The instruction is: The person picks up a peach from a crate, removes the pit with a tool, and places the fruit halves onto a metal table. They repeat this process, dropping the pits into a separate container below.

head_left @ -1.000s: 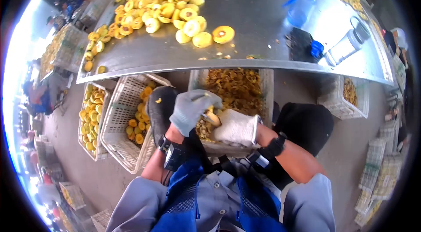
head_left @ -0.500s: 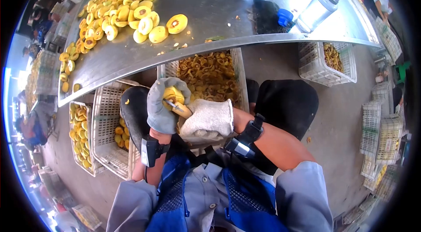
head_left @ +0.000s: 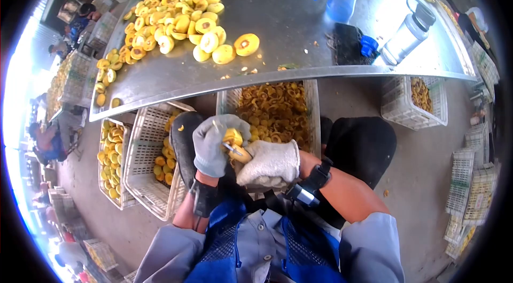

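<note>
The metal table (head_left: 283,26) overhangs the far end of the crate (head_left: 315,117), restricting access there. Above its near end, the left hand (head_left: 214,141) grips a yellow fruit piece (head_left: 233,136); the right hand (head_left: 270,160) clasps a wood-handled tool (head_left: 239,153). Apparent step: working the fruit; next move calls for steady support.

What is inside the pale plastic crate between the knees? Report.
Curled brown and yellow fruit scraps lie in the pale plastic crate. The grey-gloved left hand, white-gloved right hand and silver metal table hide parts of it; lower layers cannot be seen.
</note>
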### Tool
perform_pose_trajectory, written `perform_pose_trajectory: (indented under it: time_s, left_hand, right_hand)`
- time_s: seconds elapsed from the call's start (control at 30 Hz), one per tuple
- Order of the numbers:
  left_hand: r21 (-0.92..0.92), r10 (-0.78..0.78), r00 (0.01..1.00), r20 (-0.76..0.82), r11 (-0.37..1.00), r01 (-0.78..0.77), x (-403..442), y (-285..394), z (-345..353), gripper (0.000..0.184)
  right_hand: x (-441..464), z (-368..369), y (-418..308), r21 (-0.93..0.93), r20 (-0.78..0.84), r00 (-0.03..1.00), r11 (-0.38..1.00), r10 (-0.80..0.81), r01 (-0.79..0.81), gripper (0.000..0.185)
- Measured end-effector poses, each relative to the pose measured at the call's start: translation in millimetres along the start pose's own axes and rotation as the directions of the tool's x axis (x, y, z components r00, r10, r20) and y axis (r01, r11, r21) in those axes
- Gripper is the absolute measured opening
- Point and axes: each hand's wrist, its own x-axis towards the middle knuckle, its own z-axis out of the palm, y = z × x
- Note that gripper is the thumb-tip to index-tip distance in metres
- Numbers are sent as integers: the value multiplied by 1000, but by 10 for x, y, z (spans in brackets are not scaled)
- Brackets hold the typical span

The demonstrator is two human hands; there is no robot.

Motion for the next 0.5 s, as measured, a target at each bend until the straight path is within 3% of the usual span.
perform_pose_trajectory:
  time_s: [0.03,0.17,0.2,0.23,0.3,0.33,0.37,0.4,0.43,0.5]
  left_hand:
    - [56,44,998,38,997,-46,-10,17,-41,50]
    - [-319,-95,995,-33,945,79,-92,136,-5,47]
    - [-625,-182,983,-26,770,126,-27,59,-87,43]
    - [-728,-226,971,-74,678,102,13,45,-180,41]
    - [-390,-24,978,-209,919,-61,89,134,-520,35]
    - [299,353,885,-304,917,-263,82,85,-831,33]
    - [598,426,861,-278,778,-192,108,231,-1086,32]
    - [826,496,831,-250,557,-84,134,376,-1342,31]
    - [779,292,881,-373,615,126,194,661,-1431,30]
    - [948,276,928,-248,265,175,293,904,-1448,30]
  right_hand:
    - [-10,25,-14,23,24,1000,1000,11,-12,12]
    - [-36,61,-93,76,152,988,997,-3,-8,10]
    - [-112,116,-161,19,117,993,1000,-20,18,11]
    - [-94,97,-147,21,147,989,999,-32,29,11]
    - [95,19,41,-18,64,990,992,-126,127,16]
    - [102,-5,47,-49,27,990,989,-137,138,18]
    - [104,-32,48,-77,-12,989,986,-151,149,20]
    - [106,-55,40,-106,-50,985,982,-164,158,22]
    - [106,-62,19,-147,-77,976,971,-202,189,22]
    - [110,-53,-37,-234,-117,954,941,-276,244,24]
